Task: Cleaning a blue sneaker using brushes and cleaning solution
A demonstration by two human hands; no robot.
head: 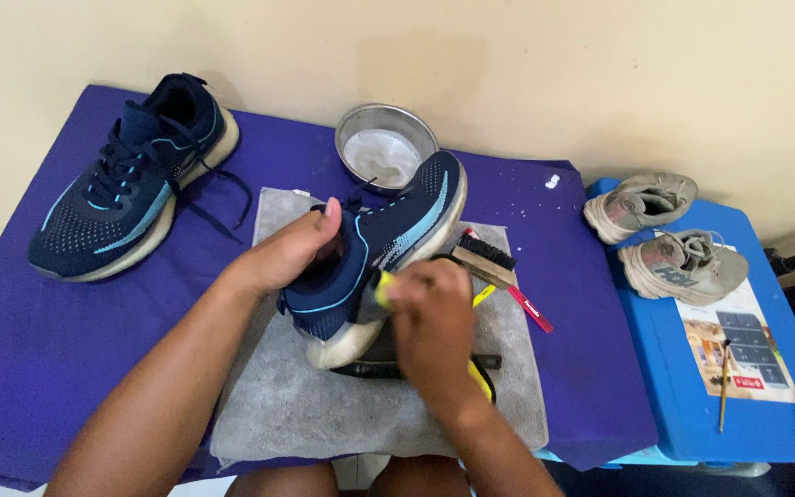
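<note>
1. Grey towel (278, 405) lies at the near edge of the purple-covered bench (11, 350).
2. Navy shoe (388, 239) is tilted above the towel; left hand (287, 253) is closed round its heel collar.
3. Right hand (434, 322) is closed on a yellow-handled brush (382, 290), touching the shoe's side.
4. Second navy shoe (126, 184) rests far left; metal bowl (385, 143) is behind.

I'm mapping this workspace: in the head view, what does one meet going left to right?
Navy shoe lying on the purple cloth → left hand → right hand → red-handled brush → two grey shoes → thin brush.
</note>
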